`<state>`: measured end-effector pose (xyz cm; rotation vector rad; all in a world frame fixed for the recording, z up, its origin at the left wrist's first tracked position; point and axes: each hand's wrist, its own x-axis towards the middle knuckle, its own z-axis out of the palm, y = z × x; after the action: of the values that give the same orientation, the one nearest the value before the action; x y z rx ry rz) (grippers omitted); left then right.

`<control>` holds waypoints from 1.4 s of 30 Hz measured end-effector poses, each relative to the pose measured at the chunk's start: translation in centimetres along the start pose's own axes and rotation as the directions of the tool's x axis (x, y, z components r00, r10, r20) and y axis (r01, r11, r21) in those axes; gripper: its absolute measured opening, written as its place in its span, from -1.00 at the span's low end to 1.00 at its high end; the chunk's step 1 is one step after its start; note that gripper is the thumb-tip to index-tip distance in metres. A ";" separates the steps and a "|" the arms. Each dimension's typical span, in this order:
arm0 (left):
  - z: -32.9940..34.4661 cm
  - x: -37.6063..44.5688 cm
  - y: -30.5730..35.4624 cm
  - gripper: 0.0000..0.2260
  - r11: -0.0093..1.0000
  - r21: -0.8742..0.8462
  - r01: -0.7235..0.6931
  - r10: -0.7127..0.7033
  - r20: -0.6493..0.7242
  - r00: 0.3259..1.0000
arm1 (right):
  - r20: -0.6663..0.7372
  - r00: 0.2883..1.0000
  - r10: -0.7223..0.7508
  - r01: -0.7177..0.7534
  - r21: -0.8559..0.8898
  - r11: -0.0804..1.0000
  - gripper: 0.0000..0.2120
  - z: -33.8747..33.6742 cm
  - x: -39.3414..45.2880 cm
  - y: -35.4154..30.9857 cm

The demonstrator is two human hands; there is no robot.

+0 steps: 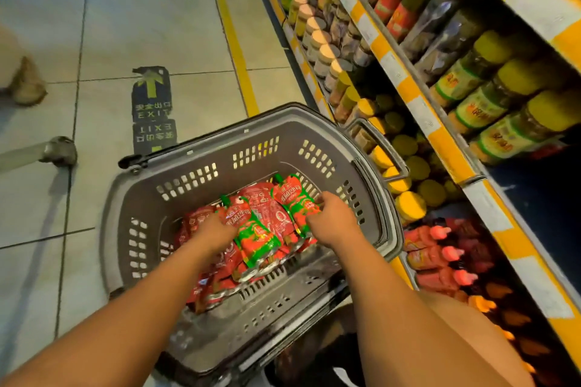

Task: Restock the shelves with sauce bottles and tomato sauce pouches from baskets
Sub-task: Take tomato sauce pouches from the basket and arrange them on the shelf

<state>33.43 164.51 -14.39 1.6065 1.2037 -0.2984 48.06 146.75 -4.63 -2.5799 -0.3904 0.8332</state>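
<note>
A grey plastic shopping basket [201, 179] stood on the tiled floor [125, 25] at the centre of the view, its slotted walls rising around a heap of tomato sauce pouches [270, 207], red with green bands and spouts, that lay across its bottom from about nine o'clock to three o'clock. Both bare arms reached down into it from six o'clock. The left hand [217, 229] rested among the pouches at the nine o'clock side of the heap, fingers curled down onto a green-and-red pouch [254, 232]; whether it truly gripped that pouch could not be told, since the fingertips were hidden. The right hand [333, 217], at the three o'clock side, had its fingers curled over the edge of another pouch [295, 195] and appeared to pinch it. The basket's hinged handle [382, 148] lay folded out toward two o'clock, against the shelving. The yellow-and-white-edged shelves [418, 110] ran from twelve o'clock down to four o'clock, carrying yellow-lidded jars [490, 94], and on the lowest level, at about four o'clock, red sauce bottles [440, 258] with pink caps lay in a row just beside the basket. An EXIT floor sticker [152, 107] sat at ten o'clock, beside a yellow floor line [232, 38].
</note>
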 end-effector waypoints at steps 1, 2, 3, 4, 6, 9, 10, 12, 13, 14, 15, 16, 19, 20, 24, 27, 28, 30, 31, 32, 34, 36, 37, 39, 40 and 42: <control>0.4 0.3 -0.5 -0.86 0.999 -0.025 0.022 -0.022 0.002 1.000 | 0.000 1.000 0.013 -0.013 0.002 1.000 -0.73 0.0 0.6 0.5; 0.8 0.6 -0.9 -0.86 0.998 -0.049 0.045 -0.046 -0.004 0.999 | 0.004 1.000 0.027 -0.027 0.000 1.000 -0.76 0.1 1.2 1.0; 1.0 0.8 -1.1 -0.87 0.996 -0.063 0.061 -0.062 -0.019 0.998 | 0.010 0.999 0.035 -0.035 -0.006 0.999 -0.78 0.3 1.9 1.4; 1.1 1.2 -1.3 -0.86 0.995 -0.066 0.068 -0.070 -0.035 0.997 | 0.023 0.999 0.044 -0.044 -0.024 0.999 -0.78 0.5 2.5 1.7; 1.4 1.7 -1.1 -0.83 0.994 -0.079 0.082 -0.086 -0.041 0.995 | 0.043 0.998 0.049 -0.046 -0.063 0.997 -0.78 1.2 3.6 2.2; 1.8 2.2 -1.0 -0.75 0.991 -0.074 0.114 -0.119 -0.063 0.991 | 0.060 0.998 0.035 -0.030 -0.084 0.996 -0.73 2.4 5.2 2.6; 2.0 2.4 -1.0 -0.73 0.990 -0.077 0.118 -0.124 -0.072 0.990 | 0.061 0.998 0.034 -0.028 -0.088 0.996 -0.69 2.7 5.6 2.6; 2.6 2.7 -1.3 -0.63 0.987 -0.093 0.127 -0.133 -0.059 0.989 | 0.068 0.997 0.038 -0.030 -0.106 0.994 -0.65 3.2 6.6 2.7; 3.0 2.8 -1.5 -0.56 0.986 -0.109 0.129 -0.134 -0.040 0.990 | 0.074 0.996 0.045 -0.036 -0.116 0.993 -0.64 3.5 7.1 3.0; 3.5 3.0 -1.8 -0.47 0.984 -0.128 0.126 -0.130 -0.023 0.991 | 0.083 0.995 0.056 -0.045 -0.124 0.991 -0.64 3.7 7.5 3.1; 4.3 4.3 -3.1 -0.37 0.979 -0.152 0.137 -0.141 -0.022 0.990 | 0.095 0.993 0.068 -0.055 -0.126 0.991 -0.66 3.9 7.9 3.4; 4.7 4.9 -3.6 -0.32 0.974 -0.170 0.146 -0.153 -0.028 0.988 | 0.107 0.991 0.083 -0.069 -0.128 0.989 -0.68 4.1 8.2 3.6; 4.5 3.5 -2.1 -0.51 0.962 -0.216 0.168 -0.179 -0.029 0.983 | 0.131 0.986 0.105 -0.089 -0.124 0.988 -0.67 4.8 9.0 4.3; 4.4 2.8 -1.3 -0.60 0.961 -0.216 0.172 -0.185 -0.044 0.982 | 0.129 0.985 0.118 -0.101 -0.126 0.987 -0.62 5.0 9.3 4.4; 4.4 3.3 -1.1 -0.66 0.946 -0.264 0.188 -0.217 -0.085 0.973 | 0.097 0.980 0.176 -0.156 -0.182 0.971 -0.50 5.8 10.7 5.0; 4.4 4.0 -1.7 -0.63 0.939 -0.286 0.189 -0.227 -0.107 0.968 | 0.055 0.982 0.178 -0.162 -0.221 0.962 -0.49 6.0 10.5 4.7; 4.3 4.1 -1.7 -0.62 0.935 -0.300 0.187 -0.228 -0.106 0.968 | 0.041 0.982 0.183 -0.168 -0.242 0.956 -0.47 6.1 10.4 4.7; 4.3 4.1 -1.6 -0.61 0.920 -0.351 0.175 -0.223 -0.101 0.969 | 0.011 0.982 0.189 -0.178 -0.273 0.945 -0.44 6.2 10.4 4.6; 4.3 4.2 -1.6 -0.63 0.910 -0.379 0.167 -0.218 -0.095 0.971 | -0.001 0.982 0.186 -0.179 -0.277 0.944 -0.43 6.3 10.4 4.4; 4.3 4.2 -1.5 -0.64 0.902 -0.400 0.164 -0.215 -0.087 0.973 | -0.009 0.983 0.185 -0.181 -0.271 0.945 -0.44 6.2 10.4 4.2; 4.4 4.5 -1.7 -0.65 0.897 -0.410 0.165 -0.207 -0.059 0.977 | 0.016 0.982 0.188 -0.179 -0.249 0.952 -0.52 6.3 10.6 4.1; 4.6 4.6 -1.9 -0.69 0.901 -0.395 0.176 -0.202 -0.024 0.979 | 0.074 0.976 0.205 -0.183 -0.229 0.956 -0.65 6.3 10.6 4.1; 4.6 4.7 -2.0 -0.72 0.900 -0.397 0.179 -0.199 -0.010 0.980 | 0.105 0.972 0.210 -0.186 -0.206 0.961 -0.70 6.1 10.5 4.0; 4.5 4.9 -2.1 -0.77 0.897 -0.399 0.190 -0.201 0.015 0.979 | 0.159 0.964 0.214 -0.196 -0.121 0.973 -0.74 6.0 10.4 4.0; 4.4 4.9 -2.0 -0.79 0.892 -0.406 0.200 -0.203 0.037 0.979 | 0.183 0.960 0.213 -0.204 -0.066 0.977 -0.75 5.9 10.4 3.9; 4.3 5.0 -1.7 -0.85 0.874 -0.435 0.218 -0.200 0.088 0.976 | 0.224 0.949 0.220 -0.236 0.046 0.971 -0.73 5.5 10.0 3.5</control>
<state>35.88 163.51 -20.64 1.0726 1.3083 -0.1745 53.03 149.05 -15.27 -2.5049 -0.1191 1.1955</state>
